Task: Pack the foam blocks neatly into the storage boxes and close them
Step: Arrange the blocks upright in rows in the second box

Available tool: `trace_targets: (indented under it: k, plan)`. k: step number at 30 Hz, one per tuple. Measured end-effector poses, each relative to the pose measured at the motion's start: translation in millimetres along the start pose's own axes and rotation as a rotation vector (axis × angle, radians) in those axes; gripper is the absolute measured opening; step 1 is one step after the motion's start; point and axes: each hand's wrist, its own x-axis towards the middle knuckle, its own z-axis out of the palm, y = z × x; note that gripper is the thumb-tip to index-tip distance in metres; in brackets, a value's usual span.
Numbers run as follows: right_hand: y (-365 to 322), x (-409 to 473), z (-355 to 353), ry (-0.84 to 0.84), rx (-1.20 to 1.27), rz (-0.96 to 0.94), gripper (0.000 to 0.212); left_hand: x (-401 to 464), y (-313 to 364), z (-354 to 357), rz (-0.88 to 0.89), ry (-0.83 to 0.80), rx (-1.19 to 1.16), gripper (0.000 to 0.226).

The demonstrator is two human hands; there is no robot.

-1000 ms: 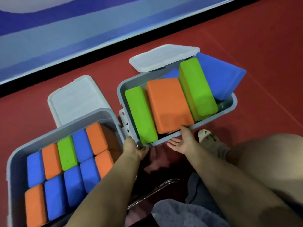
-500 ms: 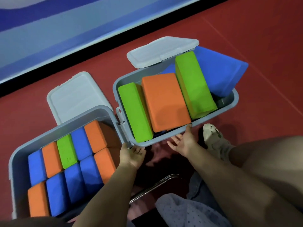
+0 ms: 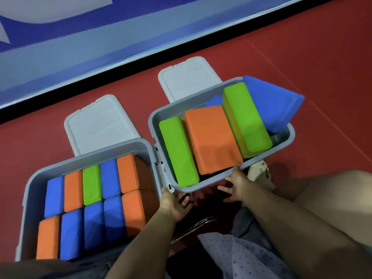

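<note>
ok, going left to right. left box (image 3: pixel 28 196) sits on the red floor (image 3: pixel 302 57), blocks packed tight in two rows, lid (image 3: pixel 100 125) folded back, so it looks ready to close. left hand (image 3: pixel 174 206) is palm up under the near corner of the right box (image 3: pixel 289 135), fingers loosely spread. right hand (image 3: pixel 236 185) has its thumb on the near rim, fingers spread below. i read it as repositioning the box. the blue wedge (image 3: pixel 271 103) overhangs the far rim; i'd say that lid won't shut.

text: none legible | labels: none | numbers: none
</note>
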Motion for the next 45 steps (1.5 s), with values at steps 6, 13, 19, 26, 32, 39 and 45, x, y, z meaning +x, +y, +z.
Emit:
trace_targets:
  k: [6,13,19,26,32,39,45]
  plan:
    - [-2,-10,26,-0.174,-0.272,0.023,0.061,-16,34,6,0.139,0.029,0.348,0.043]
    - [-29,-60,61,-0.345,-1.061,-0.254,0.052,-39,81,58,0.735,0.173,0.896,0.055]
    - [-82,-37,56,-0.113,-1.118,-0.737,0.045,-32,128,107,0.883,0.270,1.035,0.093]
    - [-101,-8,77,-0.008,-1.049,-0.860,0.052,-15,133,124,0.840,0.288,1.193,0.076]
    - [-120,1,91,0.039,-1.072,-0.897,0.053,-38,128,117,1.059,0.308,1.055,0.065]
    - [-116,-8,104,-0.033,-1.014,-0.965,0.050,-60,124,92,1.470,0.254,0.860,0.069]
    - [-111,-9,98,-0.087,-1.059,-0.878,0.049,-76,128,79,1.413,0.262,0.943,0.069]
